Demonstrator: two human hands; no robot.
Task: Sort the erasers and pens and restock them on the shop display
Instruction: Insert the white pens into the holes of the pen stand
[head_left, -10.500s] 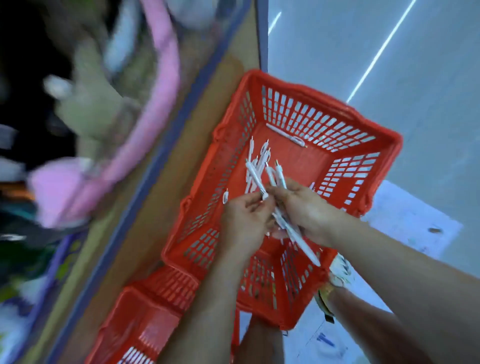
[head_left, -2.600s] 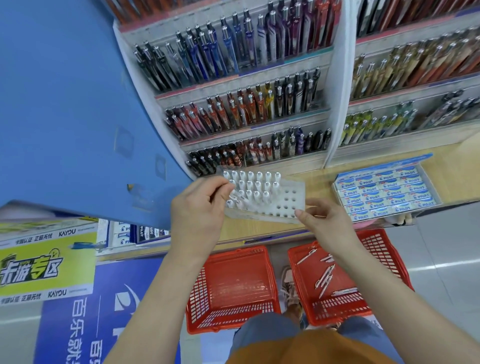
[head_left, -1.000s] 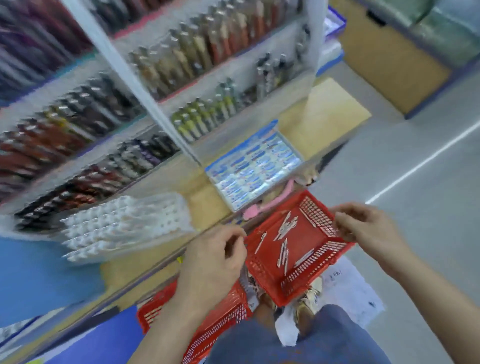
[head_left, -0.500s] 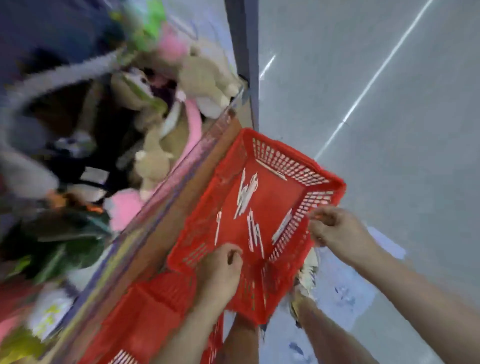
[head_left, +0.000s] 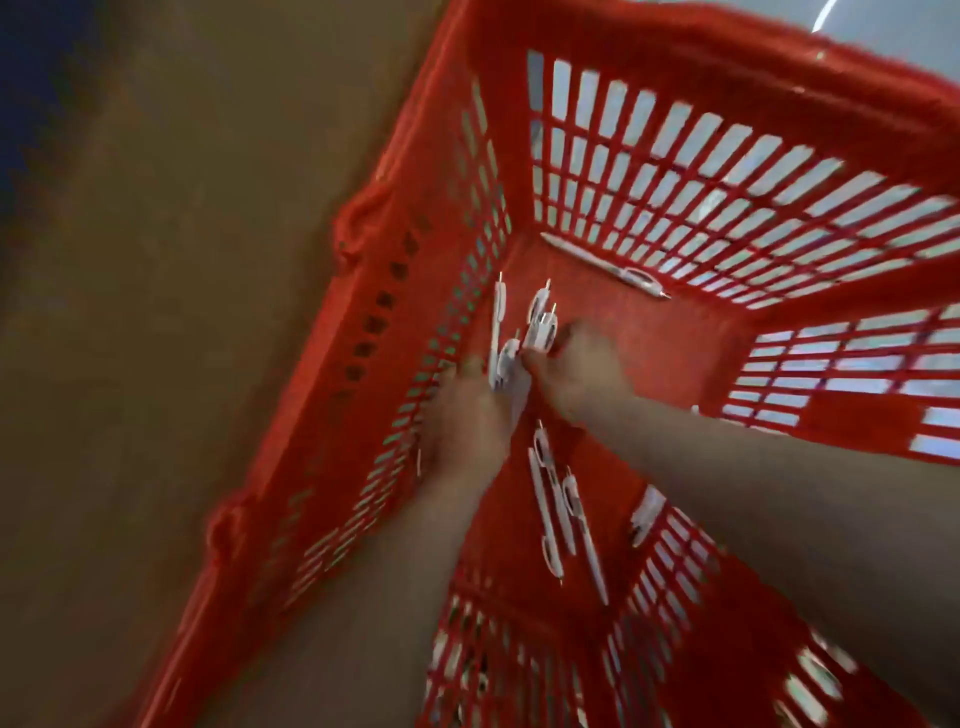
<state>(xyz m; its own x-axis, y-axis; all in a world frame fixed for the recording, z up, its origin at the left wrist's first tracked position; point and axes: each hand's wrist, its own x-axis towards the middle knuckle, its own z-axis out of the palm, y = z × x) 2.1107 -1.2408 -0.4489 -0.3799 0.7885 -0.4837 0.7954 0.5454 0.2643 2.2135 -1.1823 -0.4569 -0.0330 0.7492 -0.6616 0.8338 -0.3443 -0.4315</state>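
Note:
Both my hands reach deep into a red plastic basket (head_left: 727, 67) that fills the view. On its floor lie several white pens. My left hand (head_left: 467, 421) and my right hand (head_left: 582, 374) meet at a small bunch of white pens (head_left: 519, 338) near the basket's left wall, fingers curled round them. Two or three more white pens (head_left: 561, 514) lie loose just below my hands. A single pen (head_left: 602, 262) lies along the far wall. The picture is blurred by motion.
A brown wooden panel (head_left: 182, 312) of the shop fitting runs along the basket's left side. Grey floor shows through the basket's slotted walls (head_left: 701, 171) at the top and right. No display shelf is in view.
My head has dropped close to the basket. Both hands have moved from its rim down to the floor of the basket and have closed on a bunch of white pens.

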